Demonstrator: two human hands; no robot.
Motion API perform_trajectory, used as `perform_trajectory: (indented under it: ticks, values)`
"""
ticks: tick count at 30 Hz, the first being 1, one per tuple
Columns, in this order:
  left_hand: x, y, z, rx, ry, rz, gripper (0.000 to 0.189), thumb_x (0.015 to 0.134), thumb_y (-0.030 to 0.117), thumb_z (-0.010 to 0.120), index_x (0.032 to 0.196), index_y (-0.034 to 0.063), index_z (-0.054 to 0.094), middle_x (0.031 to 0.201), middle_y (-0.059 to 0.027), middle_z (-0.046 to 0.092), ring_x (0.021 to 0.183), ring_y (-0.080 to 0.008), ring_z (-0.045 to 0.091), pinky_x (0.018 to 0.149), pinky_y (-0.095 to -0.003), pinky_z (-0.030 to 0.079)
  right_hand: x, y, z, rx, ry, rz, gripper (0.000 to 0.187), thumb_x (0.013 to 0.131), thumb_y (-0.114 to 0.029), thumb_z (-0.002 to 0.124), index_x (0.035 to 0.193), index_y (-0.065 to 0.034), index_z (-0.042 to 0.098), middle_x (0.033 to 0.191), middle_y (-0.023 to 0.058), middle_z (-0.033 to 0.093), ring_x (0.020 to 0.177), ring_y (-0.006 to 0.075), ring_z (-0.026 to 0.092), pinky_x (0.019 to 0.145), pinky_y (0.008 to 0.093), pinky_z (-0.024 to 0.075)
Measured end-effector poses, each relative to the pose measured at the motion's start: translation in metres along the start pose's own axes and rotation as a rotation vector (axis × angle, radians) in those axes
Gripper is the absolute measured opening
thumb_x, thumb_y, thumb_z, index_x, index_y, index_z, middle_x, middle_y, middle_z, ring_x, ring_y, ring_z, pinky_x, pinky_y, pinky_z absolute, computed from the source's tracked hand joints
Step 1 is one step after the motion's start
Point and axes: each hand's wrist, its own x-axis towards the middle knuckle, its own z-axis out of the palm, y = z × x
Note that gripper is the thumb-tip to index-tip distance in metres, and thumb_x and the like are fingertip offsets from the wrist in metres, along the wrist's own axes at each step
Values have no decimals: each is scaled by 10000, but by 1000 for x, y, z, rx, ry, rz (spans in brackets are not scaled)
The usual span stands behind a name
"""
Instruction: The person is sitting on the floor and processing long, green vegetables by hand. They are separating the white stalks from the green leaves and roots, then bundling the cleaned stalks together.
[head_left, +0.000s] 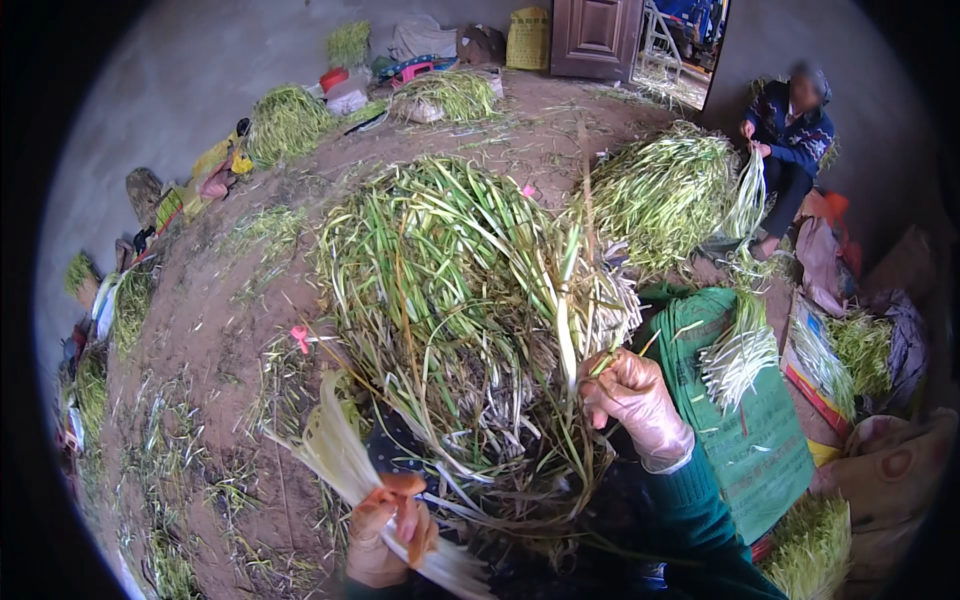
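Observation:
My left hand (394, 525) wears a thin glove with orange material over the fingers. It is closed around a bunch of pale, cleaned stalks (337, 450), whose ends are blurred. In a clear plastic glove, my right hand (630, 397) pinches some thin green leaf pieces (602, 363). A thick white stalk (565, 330) stands by its fingertips; whether the fingers touch it I cannot tell. Before me rises a large heap of long green-and-white leafy stalks (442, 262), with soil and withered brown leaves among them.
A green woven sack (757, 450) lies at right, bearing a bundle of trimmed stalks (742, 352). Beyond it a seated person (791, 142) holds stalks beside another heap (660, 195). Leaf scraps litter the earthen floor (217, 315). A brown door (596, 37) stands open at the back.

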Motion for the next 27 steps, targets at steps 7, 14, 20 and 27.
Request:
perform_trajectory:
  ticks: [7, 14, 20, 27]
  values:
    - [75, -31, -17, 248, -212, 93, 418, 836, -36, 563, 1230, -127, 457, 682, -114, 610, 568, -201, 634, 497, -299, 534, -3, 20, 35, 119, -208, 99, 99, 904, -125, 599, 959, -43, 607, 772, -18, 594, 611, 42, 508, 566, 188, 435]
    - [75, -45, 16, 622, 197, 122, 207, 819, 102, 638, 944, -59, 601, 693, -92, 607, 627, -149, 595, 602, -233, 475, -12, 26, 62, 241, -234, 226, 47, 896, -14, 567, 939, -2, 580, 762, 0, 577, 609, 50, 505, 562, 198, 421]
    - [78, -18, 15, 96, 205, 29, 328, 843, 201, 620, 1032, -67, 605, 572, -32, 526, 454, -175, 520, 411, -310, 431, -27, 64, 18, 553, -28, -52, 141, 803, 4, 607, 937, 5, 563, 642, 92, 589, 483, 168, 550, 482, 292, 463]
    - [70, -3, -8, 130, 273, 24, 351, 883, 213, 546, 1066, -83, 592, 554, -26, 491, 440, -187, 517, 445, -313, 462, -39, 50, -72, -82, 196, 199, 176, 867, -143, 607, 846, 31, 605, 533, 59, 571, 444, 113, 540, 462, 240, 447]
